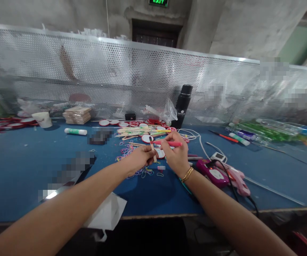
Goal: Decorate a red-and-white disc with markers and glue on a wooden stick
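My left hand point(140, 159) is closed on a flat wooden craft stick point(154, 155), which stands nearly upright with a dark patch at its upper end. In my right hand point(178, 156) is a pinkish-red marker pen point(171, 143), its tip at the stick just below the dark patch. Whether the tip touches the wood I cannot tell. Small coloured rubber bands point(125, 152) lie scattered around and below my left hand. A small pink cap point(161, 167) rests on the blue table between the hands. Behind them is a pile of wooden sticks point(129, 132) and red-rimmed white discs point(147, 138).
A black bottle point(183, 106) leans behind the pile. A pink glue gun point(236, 179), a purple device point(212, 173) and cables lie to the right. On the left are a green-and-white tube point(75, 131), a white cup point(42, 120) and stacked wooden pieces point(76, 115). A perforated metal panel point(111, 71) borders the back.
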A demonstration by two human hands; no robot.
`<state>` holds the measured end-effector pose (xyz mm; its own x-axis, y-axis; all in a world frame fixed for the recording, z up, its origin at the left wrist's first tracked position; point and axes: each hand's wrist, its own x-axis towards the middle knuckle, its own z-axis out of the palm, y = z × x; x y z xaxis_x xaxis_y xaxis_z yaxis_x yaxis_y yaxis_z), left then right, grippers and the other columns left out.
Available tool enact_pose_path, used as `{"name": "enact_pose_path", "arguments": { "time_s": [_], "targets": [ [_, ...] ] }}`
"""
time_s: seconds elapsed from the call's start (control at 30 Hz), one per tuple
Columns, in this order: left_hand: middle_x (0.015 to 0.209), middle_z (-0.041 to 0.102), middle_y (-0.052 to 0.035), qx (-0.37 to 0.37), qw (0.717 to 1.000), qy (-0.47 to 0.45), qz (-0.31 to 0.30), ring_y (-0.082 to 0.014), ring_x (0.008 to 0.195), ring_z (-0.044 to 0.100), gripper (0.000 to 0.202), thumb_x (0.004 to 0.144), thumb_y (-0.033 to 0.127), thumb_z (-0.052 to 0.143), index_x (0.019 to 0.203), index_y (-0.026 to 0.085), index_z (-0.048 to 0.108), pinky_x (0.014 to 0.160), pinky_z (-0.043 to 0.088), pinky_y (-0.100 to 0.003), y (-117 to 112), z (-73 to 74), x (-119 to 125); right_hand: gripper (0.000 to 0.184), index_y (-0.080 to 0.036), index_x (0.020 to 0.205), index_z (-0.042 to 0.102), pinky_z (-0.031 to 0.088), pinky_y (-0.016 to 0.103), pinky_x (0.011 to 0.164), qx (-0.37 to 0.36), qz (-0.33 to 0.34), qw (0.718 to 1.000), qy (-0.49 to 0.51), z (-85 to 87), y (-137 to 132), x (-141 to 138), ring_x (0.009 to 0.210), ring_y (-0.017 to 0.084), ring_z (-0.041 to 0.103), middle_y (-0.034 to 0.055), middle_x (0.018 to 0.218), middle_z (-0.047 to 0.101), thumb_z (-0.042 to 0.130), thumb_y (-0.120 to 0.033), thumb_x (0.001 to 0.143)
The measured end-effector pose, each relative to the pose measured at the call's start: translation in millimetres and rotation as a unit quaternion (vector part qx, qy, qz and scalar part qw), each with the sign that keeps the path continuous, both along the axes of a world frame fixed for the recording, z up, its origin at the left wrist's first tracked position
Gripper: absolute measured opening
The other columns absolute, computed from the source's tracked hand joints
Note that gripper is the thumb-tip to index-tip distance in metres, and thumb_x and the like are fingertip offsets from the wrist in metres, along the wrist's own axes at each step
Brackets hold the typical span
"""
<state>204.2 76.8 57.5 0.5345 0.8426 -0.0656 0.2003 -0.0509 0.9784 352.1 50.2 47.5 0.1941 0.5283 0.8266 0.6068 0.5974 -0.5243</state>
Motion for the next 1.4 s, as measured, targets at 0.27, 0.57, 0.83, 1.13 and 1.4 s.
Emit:
{"name": "enact_pose_path", "arguments": {
  "time_s": [0.27, 0.57, 0.83, 1.13, 1.4],
  "targets": [
    [0.049, 0.046, 0.0033, -0.012, 1.000, -0.006, 0.001, -0.0071, 0.042, 0.032, 0.027, 0.089, 0.023, 0.051, 0.062, 0.018, 0.050, 0.046, 0.022, -0.022, -2.2, 5.3, 0.2, 0.019, -0.021, 0.067, 0.049, 0.042, 0.030, 0.065, 0.010, -0.004, 1.000, 0.005, 2.0, 0.0, 1.4, 0.064, 0.014, 0.052, -0.0028, 0.066, 0.053, 0.055, -0.017, 0.084],
    [0.047, 0.041, 0.0025, -0.022, 0.994, -0.057, 0.086, -0.0070, 0.041, 0.029, 0.022, 0.084, 0.022, 0.055, 0.063, 0.017, 0.056, 0.042, 0.016, -0.022, -0.8, 7.1, 0.5, 0.009, -0.022, 0.087, 0.058, 0.048, 0.031, 0.069, -0.004, 0.023, 0.998, 0.053, 1.5, 5.2, 6.5, 0.070, 0.014, 0.060, -0.0001, 0.077, 0.062, 0.051, -0.026, 0.092],
    [0.061, 0.052, 0.0013, -0.042, 0.970, -0.126, 0.203, -0.0080, 0.049, 0.048, 0.017, 0.088, 0.017, 0.045, 0.073, 0.017, 0.052, 0.045, 0.033, -0.017, 13.1, 2.6, -2.6, 0.015, -0.023, 0.098, 0.063, 0.042, 0.030, 0.071, -0.221, -0.011, 0.948, -0.226, 10.5, 2.1, 27.5, 0.074, 0.018, 0.064, -0.0004, 0.078, 0.069, 0.062, -0.023, 0.083],
    [0.061, 0.050, 0.0041, -0.133, 0.952, -0.208, 0.180, -0.0043, 0.042, 0.043, 0.015, 0.087, 0.005, 0.041, 0.085, 0.018, 0.047, 0.040, 0.028, -0.012, 9.7, 6.0, -2.9, 0.024, -0.023, 0.103, 0.060, 0.032, 0.041, 0.088, -0.237, -0.091, 0.841, -0.477, -15.6, -30.1, 7.7, 0.081, 0.024, 0.065, 0.0061, 0.082, 0.072, 0.058, -0.011, 0.083],
    [0.049, 0.032, 0.0106, -0.162, 0.949, -0.237, 0.128, -0.0024, 0.036, 0.024, 0.022, 0.075, 0.017, 0.067, 0.075, 0.019, 0.045, 0.036, 0.012, -0.014, 5.0, 6.7, -3.8, 0.020, -0.022, 0.105, 0.053, 0.043, 0.030, 0.077, -0.187, 0.004, 0.958, -0.216, 1.6, -11.8, 15.1, 0.080, 0.018, 0.064, 0.0017, 0.088, 0.069, 0.057, -0.017, 0.085]
  ]
}}
